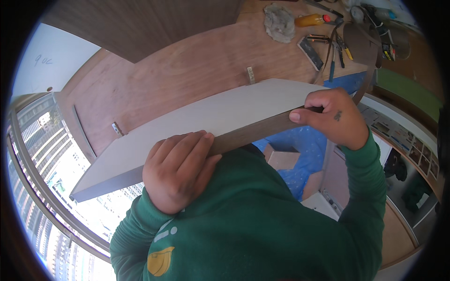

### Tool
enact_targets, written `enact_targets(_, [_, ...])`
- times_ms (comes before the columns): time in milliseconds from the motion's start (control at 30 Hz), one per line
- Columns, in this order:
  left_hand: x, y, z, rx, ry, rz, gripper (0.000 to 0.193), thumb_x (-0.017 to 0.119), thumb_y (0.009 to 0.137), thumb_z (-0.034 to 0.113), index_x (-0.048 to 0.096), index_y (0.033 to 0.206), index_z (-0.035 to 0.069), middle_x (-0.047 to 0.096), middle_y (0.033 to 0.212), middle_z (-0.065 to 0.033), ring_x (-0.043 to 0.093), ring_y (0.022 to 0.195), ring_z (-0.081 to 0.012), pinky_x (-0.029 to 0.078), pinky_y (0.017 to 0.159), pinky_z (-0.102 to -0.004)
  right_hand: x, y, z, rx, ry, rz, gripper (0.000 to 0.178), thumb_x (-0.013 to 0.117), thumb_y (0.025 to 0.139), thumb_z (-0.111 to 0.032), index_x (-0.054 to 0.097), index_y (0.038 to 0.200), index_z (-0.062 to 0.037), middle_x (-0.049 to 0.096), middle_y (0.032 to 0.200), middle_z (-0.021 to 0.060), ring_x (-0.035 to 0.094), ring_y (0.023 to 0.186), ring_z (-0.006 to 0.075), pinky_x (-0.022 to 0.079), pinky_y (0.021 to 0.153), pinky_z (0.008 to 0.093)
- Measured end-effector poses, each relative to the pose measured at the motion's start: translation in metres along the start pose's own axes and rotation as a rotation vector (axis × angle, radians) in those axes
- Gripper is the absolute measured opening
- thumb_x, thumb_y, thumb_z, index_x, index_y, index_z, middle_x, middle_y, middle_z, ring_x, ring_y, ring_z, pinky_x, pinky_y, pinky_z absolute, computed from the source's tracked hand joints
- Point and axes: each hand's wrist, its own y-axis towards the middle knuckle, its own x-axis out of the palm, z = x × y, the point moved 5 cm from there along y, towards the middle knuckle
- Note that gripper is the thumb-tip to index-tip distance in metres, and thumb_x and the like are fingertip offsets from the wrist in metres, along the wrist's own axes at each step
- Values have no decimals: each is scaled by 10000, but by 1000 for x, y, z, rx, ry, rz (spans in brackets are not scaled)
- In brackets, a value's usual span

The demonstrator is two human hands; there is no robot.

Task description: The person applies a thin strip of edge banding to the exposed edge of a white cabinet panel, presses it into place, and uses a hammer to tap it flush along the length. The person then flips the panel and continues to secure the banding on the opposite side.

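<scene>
A cabinet door [225, 105] lies across in front of me, white face up, with brown wood-look edging [253, 133] along its near edge. My left hand [178, 168] wraps over that near edge, its fingers together on top and the thumb low against the edging. At the right end my right hand [335, 117] is closed, its thumb lying along the edging and its fingers curled over the corner. A loose brown strip [368, 82] curves up behind the right hand; whether it joins the edging is hidden. Two metal hinges [251, 75] stick out from the far edge.
The door rests by a plywood surface [187, 70]. Far right on it are a crumpled rag [279, 23], an orange-filled bottle [311, 19], a sanding block [310, 54] and several hand tools [341, 49]. A dark wood-grain panel [140, 23] stands at the back; a window [51, 173] is left.
</scene>
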Motion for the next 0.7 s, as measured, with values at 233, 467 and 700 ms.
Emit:
enact_targets(233, [3, -1, -5, -5, 1, 7, 450, 919, 760, 136, 769, 1168, 18, 777, 1087, -120, 761, 935, -283, 591, 786, -391, 0, 5, -4, 10, -29, 43, 459, 891, 858, -383, 694, 723, 9, 541, 605, 162, 475, 541, 257, 400, 541, 411])
enact_targets(467, [3, 0, -5, -5, 5, 2, 458, 925, 755, 138, 768, 1169, 19, 779, 1082, -120, 762, 938, -282, 593, 781, -385, 0, 5, -5, -32, -45, 42, 374, 883, 896, -262, 701, 746, 27, 504, 580, 61, 424, 563, 131, 345, 539, 347])
enact_targets(700, [1, 2, -5, -6, 8, 11, 460, 925, 746, 133, 768, 1164, 21, 778, 1075, -119, 762, 930, -281, 593, 777, -384, 0, 4, -7, -37, -47, 58, 404, 879, 893, -272, 667, 723, 27, 479, 578, 78, 404, 560, 148, 337, 536, 362])
